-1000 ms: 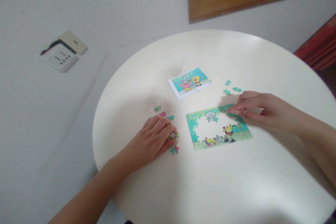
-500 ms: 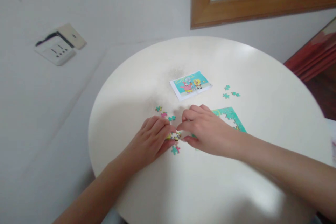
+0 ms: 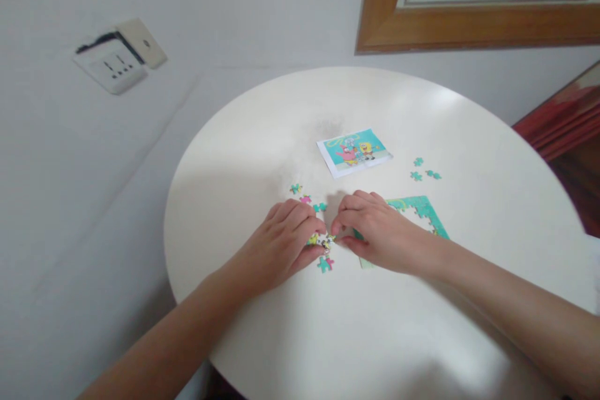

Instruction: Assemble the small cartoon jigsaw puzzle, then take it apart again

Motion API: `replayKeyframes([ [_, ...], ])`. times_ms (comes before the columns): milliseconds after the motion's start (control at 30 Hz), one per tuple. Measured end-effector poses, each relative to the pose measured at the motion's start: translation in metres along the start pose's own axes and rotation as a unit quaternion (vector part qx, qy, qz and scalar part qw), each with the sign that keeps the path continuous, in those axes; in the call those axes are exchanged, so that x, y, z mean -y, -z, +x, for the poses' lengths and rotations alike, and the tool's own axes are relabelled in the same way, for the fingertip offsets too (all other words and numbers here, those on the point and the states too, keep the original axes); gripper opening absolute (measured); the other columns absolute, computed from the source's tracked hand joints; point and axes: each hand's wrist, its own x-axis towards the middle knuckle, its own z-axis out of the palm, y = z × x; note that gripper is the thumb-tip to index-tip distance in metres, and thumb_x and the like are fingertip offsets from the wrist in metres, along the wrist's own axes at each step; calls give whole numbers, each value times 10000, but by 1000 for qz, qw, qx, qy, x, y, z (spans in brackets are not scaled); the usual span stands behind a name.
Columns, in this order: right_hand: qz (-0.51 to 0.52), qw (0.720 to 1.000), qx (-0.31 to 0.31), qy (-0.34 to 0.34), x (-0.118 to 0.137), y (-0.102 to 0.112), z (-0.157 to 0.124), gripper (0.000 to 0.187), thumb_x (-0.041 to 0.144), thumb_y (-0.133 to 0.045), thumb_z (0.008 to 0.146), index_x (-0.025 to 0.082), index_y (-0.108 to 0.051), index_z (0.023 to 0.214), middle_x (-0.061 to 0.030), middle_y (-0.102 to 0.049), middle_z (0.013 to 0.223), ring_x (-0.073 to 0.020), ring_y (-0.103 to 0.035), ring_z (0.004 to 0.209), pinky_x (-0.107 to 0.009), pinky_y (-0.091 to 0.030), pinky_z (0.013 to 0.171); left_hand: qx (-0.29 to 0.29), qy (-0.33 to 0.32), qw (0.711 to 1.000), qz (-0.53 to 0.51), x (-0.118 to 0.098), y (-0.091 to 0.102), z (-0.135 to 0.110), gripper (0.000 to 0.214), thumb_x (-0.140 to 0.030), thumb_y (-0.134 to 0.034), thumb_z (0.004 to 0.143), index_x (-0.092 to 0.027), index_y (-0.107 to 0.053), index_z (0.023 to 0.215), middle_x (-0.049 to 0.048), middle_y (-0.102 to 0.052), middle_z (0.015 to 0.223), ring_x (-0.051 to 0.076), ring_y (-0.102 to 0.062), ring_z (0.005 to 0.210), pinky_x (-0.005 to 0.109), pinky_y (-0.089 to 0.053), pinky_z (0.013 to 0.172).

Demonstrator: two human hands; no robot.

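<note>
My left hand (image 3: 291, 239) curls around a small cluster of yellow and white puzzle pieces (image 3: 325, 242), thumb below and fingers above. Facing it from the right, my right hand (image 3: 375, 228) has its thumb and index finger drawn together at the cluster's right edge. My fingers hide part of the pieces. A green-and-pink piece (image 3: 324, 264) lies just below the fingertips. Loose pieces lie above: teal (image 3: 320, 207), pink (image 3: 305, 199) and multicoloured (image 3: 295, 188). A partly assembled green puzzle (image 3: 424, 206) with a white gap sits beneath my right hand and forearm, partly covered.
A cartoon picture card (image 3: 355, 151) lies beyond my hands on the round white table (image 3: 262, 125). Several teal pieces (image 3: 416, 175) are grouped to its right. Behind the table are a wall socket (image 3: 112, 65) and a wood-framed window (image 3: 422, 28).
The view has shifted, so the table and hands appear farther right. My right thumb and index finger have come closer together at the cluster. The loose pieces keep their arrangement.
</note>
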Motion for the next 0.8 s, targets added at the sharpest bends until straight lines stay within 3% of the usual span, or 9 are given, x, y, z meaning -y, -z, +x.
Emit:
replayKeyframes([
  [300,3,1000,-16,1,0,0,-4,97,168,-626,835,212,-677,905,-34,-624,920,-201,-517,929,-338,-315,775,19,7,999,-30,-2,0,-2,148,-247,-535,922,-192,-590,1048,55,-566,1022,232,-468,1021,388,-359,935],
  [633,-19,999,-24,17,-1,0,-4,101,218,-642,837,217,-699,920,-39,-636,927,-201,-523,911,-337,-315,756,7,14,999,-50,-2,1,-1,79,-219,-524,921,-200,-594,953,41,-586,976,224,-480,986,398,-361,913],
  [800,58,997,-39,43,-3,6,0,111,146,-632,833,200,-727,858,-22,-657,859,-157,-560,858,-312,-371,791,-18,17,997,-70,-4,5,3,59,-196,-533,912,-195,-592,901,34,-579,933,202,-489,930,377,-376,881],
])
